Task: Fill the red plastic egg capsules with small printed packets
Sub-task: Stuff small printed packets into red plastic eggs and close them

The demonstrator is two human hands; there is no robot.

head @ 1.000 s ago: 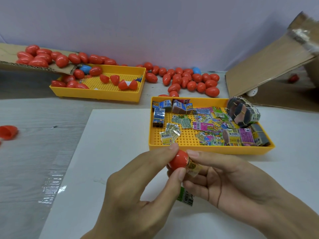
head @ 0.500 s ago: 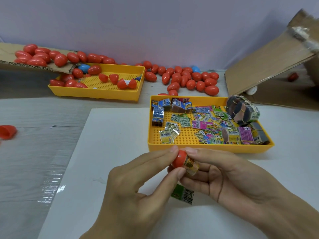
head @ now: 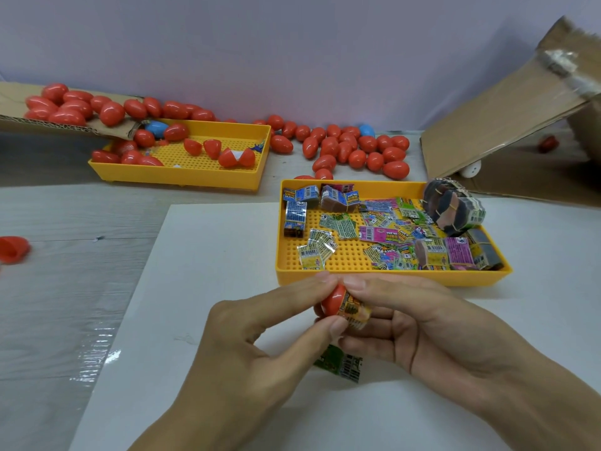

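My left hand (head: 260, 340) pinches a red egg capsule half (head: 332, 302) between thumb and forefinger. A rolled yellow printed packet (head: 355, 310) sticks out of the capsule's open side, and my right hand (head: 422, 330) grips that packet with the forefinger on top. A green printed packet (head: 341, 364) shows under my right fingers; whether it is held or lies on the sheet, I cannot tell. Just beyond my hands stands a yellow tray (head: 390, 278) with several loose packets and banded bundles.
A second yellow tray (head: 182, 175) at the back left holds red capsules and open halves. Several closed red capsules (head: 351, 151) lie behind the packet tray, more on a cardboard flap (head: 65, 107). A cardboard box (head: 507, 118) stands right. A red half (head: 13, 249) lies far left.
The rolled packet has gone a little deeper into the red half. Both hands have stayed in about the same place in front of the packet tray, with the same grip.
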